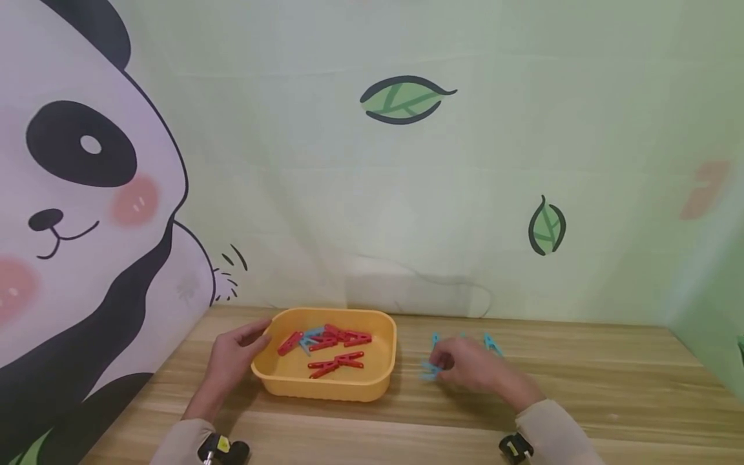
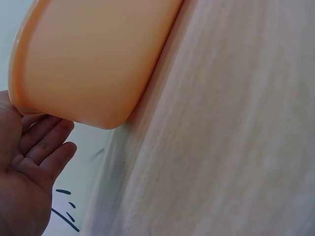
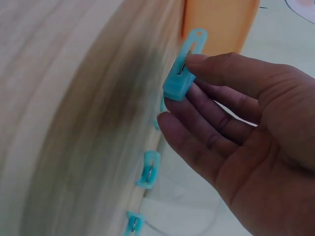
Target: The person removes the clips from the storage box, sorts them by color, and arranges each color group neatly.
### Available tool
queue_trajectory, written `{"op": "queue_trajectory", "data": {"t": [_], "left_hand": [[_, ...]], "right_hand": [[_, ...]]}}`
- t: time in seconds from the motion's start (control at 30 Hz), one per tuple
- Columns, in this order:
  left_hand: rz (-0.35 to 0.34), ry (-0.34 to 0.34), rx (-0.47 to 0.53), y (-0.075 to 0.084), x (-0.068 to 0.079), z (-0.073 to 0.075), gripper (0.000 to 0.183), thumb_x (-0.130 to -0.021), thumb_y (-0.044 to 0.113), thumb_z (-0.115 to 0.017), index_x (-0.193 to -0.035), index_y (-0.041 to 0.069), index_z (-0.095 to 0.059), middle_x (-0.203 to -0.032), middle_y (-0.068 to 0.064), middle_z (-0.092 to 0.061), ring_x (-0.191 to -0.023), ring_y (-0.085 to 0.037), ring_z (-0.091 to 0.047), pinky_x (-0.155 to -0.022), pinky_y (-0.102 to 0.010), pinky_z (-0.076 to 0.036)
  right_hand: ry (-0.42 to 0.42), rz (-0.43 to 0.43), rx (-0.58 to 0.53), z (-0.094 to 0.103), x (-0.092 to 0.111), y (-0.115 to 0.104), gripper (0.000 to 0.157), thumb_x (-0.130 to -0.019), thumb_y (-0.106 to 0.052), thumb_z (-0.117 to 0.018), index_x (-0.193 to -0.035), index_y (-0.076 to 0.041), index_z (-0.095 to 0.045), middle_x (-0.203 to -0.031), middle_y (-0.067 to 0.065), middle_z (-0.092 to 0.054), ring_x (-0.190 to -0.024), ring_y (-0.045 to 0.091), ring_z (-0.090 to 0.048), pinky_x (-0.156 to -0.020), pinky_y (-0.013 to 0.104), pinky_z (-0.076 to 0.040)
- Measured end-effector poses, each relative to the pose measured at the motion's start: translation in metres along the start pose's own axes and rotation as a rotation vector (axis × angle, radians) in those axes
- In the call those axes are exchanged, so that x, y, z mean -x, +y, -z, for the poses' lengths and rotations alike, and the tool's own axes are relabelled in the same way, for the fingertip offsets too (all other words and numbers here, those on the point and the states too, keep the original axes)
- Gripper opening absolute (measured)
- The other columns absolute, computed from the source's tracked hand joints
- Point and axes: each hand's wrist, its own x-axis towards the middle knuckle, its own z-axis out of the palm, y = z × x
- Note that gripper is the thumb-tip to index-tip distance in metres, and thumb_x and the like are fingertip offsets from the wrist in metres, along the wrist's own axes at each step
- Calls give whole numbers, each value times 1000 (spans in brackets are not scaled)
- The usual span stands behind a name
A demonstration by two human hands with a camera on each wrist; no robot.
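Observation:
A yellow plastic basin (image 1: pixel 327 391) sits on the table with several red clothespins (image 1: pixel 325 368) and some blue clothespins (image 1: pixel 314 332) inside. At its left end my left hand (image 1: pixel 231 352) rests against the rim, the thumb by the edge and the fingers loosely extended along the outside. To the right of the basin, my right hand (image 1: pixel 473 368) pinches a light blue clothespin (image 3: pixel 184 69) between thumb and fingers. Beyond that hand stand more blue clothespins, one (image 1: pixel 493 344) to its right and another (image 1: pixel 435 339) partly hidden behind the fingers.
The wood-grain table (image 1: pixel 581 400) runs back to a pale green cloth backdrop (image 1: pixel 290 194) printed with leaves and a panda. A thin cord (image 1: pixel 430 279) shows faintly along the backdrop behind the basin.

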Motion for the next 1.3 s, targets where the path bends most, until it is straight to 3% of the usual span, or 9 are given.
{"op": "queue_trajectory", "data": {"t": [0.43,0.6,0.7,0.87,1.3], "left_hand": [[5,5,9,1,0,-1,43,-106,14,-67,-146,-2,-61,-147,-23,-61,-136,-40,-58,-106,-38,-50],[-3,4,7,1,-1,-1,43,-106,13,-67,-145,-3,-61,-146,-24,-61,-136,-40,-59,-106,-39,-50],[-6,3,8,2,-1,-2,43,-106,13,-67,-145,-3,-62,-146,-24,-61,-135,-40,-59,-106,-39,-50],[-13,3,12,2,-1,-2,43,-105,13,-68,-145,-3,-62,-145,-25,-61,-135,-41,-59,-105,-39,-50],[-14,-1,6,-1,0,-1,44,-106,15,-68,-145,-3,-62,-146,-25,-61,-135,-41,-59,-105,-38,-50]], "right_hand": [[-9,-23,28,-1,2,7,16,-86,-3,-86,-98,-7,-76,-94,-2,-73,-86,14,-68,-79,32,-61],[41,-93,-5,0,6,6,11,-92,-11,-83,-92,-6,-73,-86,-4,-69,-76,11,-61,-68,29,-56],[65,-160,-1,-2,7,3,17,-95,-17,-80,-85,-9,-69,-76,-5,-63,-66,11,-54,-58,27,-49],[91,-242,24,-7,5,0,21,-94,-17,-82,-81,-12,-67,-71,-6,-60,-63,11,-52,-56,26,-46],[168,-168,3,-9,3,9,17,-86,-8,-88,-90,-7,-71,-84,-2,-69,-76,11,-62,-67,29,-58]]}}
